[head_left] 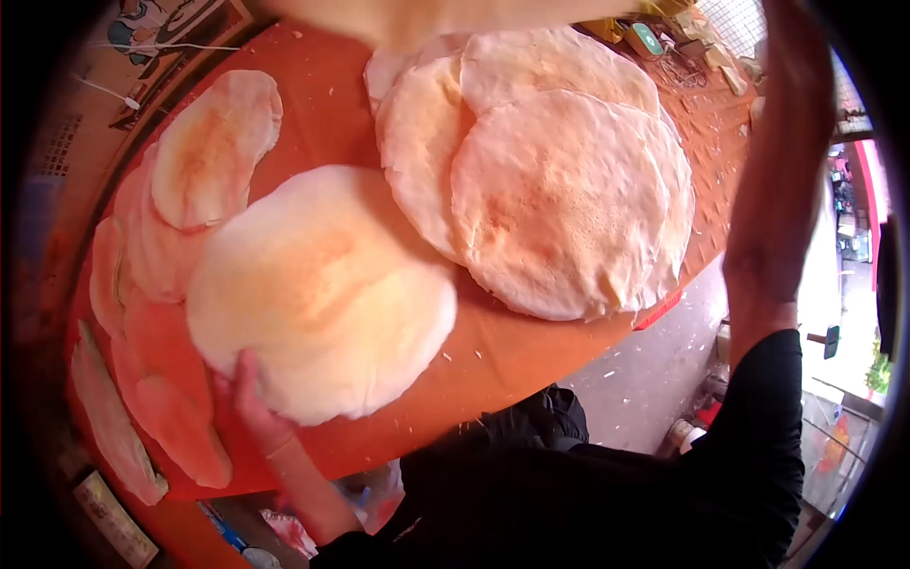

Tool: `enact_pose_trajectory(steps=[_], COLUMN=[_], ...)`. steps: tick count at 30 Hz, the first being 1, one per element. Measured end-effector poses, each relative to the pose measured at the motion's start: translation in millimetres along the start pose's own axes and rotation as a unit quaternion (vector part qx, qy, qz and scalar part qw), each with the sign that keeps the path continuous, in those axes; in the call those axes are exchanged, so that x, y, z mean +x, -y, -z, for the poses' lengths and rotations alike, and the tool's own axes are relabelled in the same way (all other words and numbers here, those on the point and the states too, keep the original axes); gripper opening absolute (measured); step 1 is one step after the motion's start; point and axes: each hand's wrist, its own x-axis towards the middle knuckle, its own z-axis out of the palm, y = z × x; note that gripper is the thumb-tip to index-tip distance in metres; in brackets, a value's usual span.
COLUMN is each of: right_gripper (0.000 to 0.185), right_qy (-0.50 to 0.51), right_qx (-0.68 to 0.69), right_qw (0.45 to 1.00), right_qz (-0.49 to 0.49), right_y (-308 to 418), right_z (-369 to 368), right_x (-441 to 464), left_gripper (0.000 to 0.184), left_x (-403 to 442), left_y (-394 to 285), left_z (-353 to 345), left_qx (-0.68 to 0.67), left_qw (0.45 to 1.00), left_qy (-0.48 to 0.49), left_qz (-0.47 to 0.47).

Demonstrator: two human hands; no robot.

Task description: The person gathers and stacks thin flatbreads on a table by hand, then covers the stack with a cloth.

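My left hand [248, 403] is at the lower left edge of a round, pale flatbread [322, 294], with its thumb over the rim and the other fingers hidden or blurred. My right arm reaches up along the right side, and its hand is out of sight beyond the top of the picture. A pale, blurred sheet [445, 19] crosses the top edge. Right of the flatbread lies a stack of large round flatbreads [569, 204], overlapping. Folded or oval flatbreads [213, 147] lie overlapping along the left side.
The orange table [512, 346] has scattered crumbs. At its upper right are a small green-and-white device [644, 39], cables and small pieces. A white cable crosses the upper left. Beyond the table's right edge, the floor [621, 379] and a metal rack [834, 441] show.
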Motion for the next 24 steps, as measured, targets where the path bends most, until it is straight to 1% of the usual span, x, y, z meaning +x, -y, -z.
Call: enact_pose_trajectory(steps=[1, 3, 4, 5, 6, 7, 8, 9, 10, 11, 12, 14, 15, 16, 17, 18, 20, 21, 22, 23, 24], right_gripper=[0.016, 0.014, 0.013, 0.013, 0.011, 0.007, 0.008, 0.022, 0.034, 0.049, 0.051, 0.044, 0.042, 0.040, 0.037, 0.035, 0.031, 0.029, 0.027, 0.027, 0.027], right_qy=[0.002, 0.102, 0.151, 0.199, 0.251, 0.312, 0.351, 0.453, 0.494, 0.613, 0.543, 0.394, 0.390, 0.381, 0.294, 0.326, 0.404, 0.418, 0.430, 0.418, 0.418], right_qx=[-0.007, -0.022, -0.028, -0.036, 0.002, 0.038, 0.032, 0.097, 0.107, 0.132, 0.150, 0.190, 0.236, 0.281, 0.332, 0.322, 0.314, 0.349, 0.383, 0.424, 0.424], right_qw=[1.000, 0.995, 0.988, 0.979, 0.968, 0.949, 0.936, 0.883, 0.858, 0.772, 0.817, 0.887, 0.870, 0.852, 0.844, 0.835, 0.809, 0.783, 0.756, 0.747, 0.745], right_qz=[-0.001, -0.004, -0.006, -0.009, 0.015, -0.019, -0.001, -0.072, -0.086, -0.106, -0.118, -0.149, -0.186, -0.223, -0.303, -0.305, -0.291, -0.301, -0.312, -0.295, -0.302], right_y=[14.1, 35.6, 43.4, 50.0, 56.6, 68.9, 76.6, 88.1, 100.5, 107.7, 117.6, 122.2, 115.1, 105.0, 98.3, 90.2, 76.2, 74.6, 75.3, 74.0, 69.4], right_z=[19.9, 27.8, 24.9, 18.6, 0.0, -21.4, -48.4, -57.1, -60.9, -55.4, -51.4, -37.0, -31.5, -25.2, -3.5, 17.2, 48.7, 62.6, 75.9, 87.8, 97.5], right_x=[-14.4, -62.6, -93.8, -125.7, -165.3, -204.3, -259.1, -293.3, -333.4, -332.1, -347.0, -351.7, -353.3, -354.9, -349.7, -342.7, -339.5, -343.5, -344.3, -337.4, -325.0], left_gripper=[0.038, 0.041, 0.041, 0.042, 0.043, 0.043, 0.043, 0.042, 0.041, 0.038, 0.036, 0.033, 0.033, 0.034, 0.034, 0.035, 0.039, 0.041, 0.036, 0.029, 0.028], left_x=[1.8, -1.8, -2.1, -1.9, -0.5, -5.5, -9.1, 0.5, 12.0, 15.0, 12.5, 4.5, -8.8, -12.1, -15.4, -18.7, -17.2, -15.4, -21.7, -22.5, -33.7], left_y=[-15.2, -53.7, -71.2, -85.8, -100.8, -117.3, -128.8, -134.1, -140.0, -148.1, -157.9, -183.0, -190.6, -189.4, -188.3, -187.2, -157.3, -136.2, -100.7, -54.0, -6.9], left_z=[12.8, 2.5, -8.2, -18.2, -30.3, -57.4, -85.1, -96.7, -109.2, -132.9, -161.3, -216.9, -244.5, -258.4, -272.4, -286.3, -291.2, -290.4, -293.0, -288.7, -287.1], left_qx=[0.028, 0.074, 0.075, 0.109, 0.142, 0.145, 0.151, 0.136, 0.121, 0.102, 0.082, -0.053, -0.162, -0.196, -0.227, -0.254, -0.238, -0.226, -0.189, -0.123, -0.128], left_qw=[1.000, 0.996, 0.996, 0.992, 0.985, 0.984, 0.983, 0.980, 0.973, 0.976, 0.978, 0.982, 0.938, 0.910, 0.877, 0.840, 0.902, 0.929, 0.944, 0.950, 0.942], left_qy=[-0.011, -0.037, -0.033, -0.001, 0.031, 0.031, 0.031, 0.085, 0.139, 0.130, 0.122, 0.166, 0.307, 0.366, 0.424, 0.480, 0.360, 0.294, 0.271, 0.286, 0.286], left_qz=[-0.003, -0.027, -0.032, -0.062, -0.093, -0.099, -0.102, -0.119, -0.136, -0.144, -0.149, -0.077, -0.005, -0.004, 0.001, 0.011, -0.002, -0.008, 0.015, 0.011, 0.124])
